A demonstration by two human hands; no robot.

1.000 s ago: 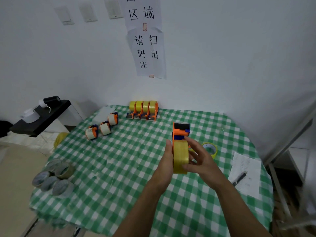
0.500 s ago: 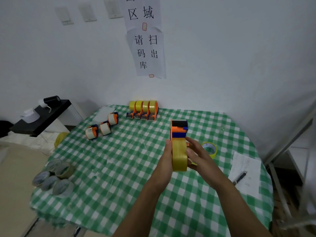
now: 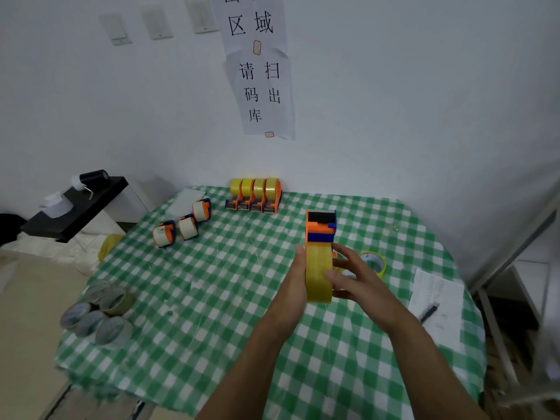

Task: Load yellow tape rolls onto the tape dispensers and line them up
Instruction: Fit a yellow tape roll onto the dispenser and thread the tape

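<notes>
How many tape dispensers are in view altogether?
8. Four yellow-loaded dispensers in a row at the table's far edge; three pale-roll dispensers left of them; one held dispenser between left hand and right hand.

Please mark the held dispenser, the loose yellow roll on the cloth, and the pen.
held dispenser [image 3: 321, 227]: head view, orange body above the roll.
loose yellow roll [image 3: 382, 266]: head view, outer right rim.
pen [image 3: 428, 312]: head view, middle of barrel.
</notes>
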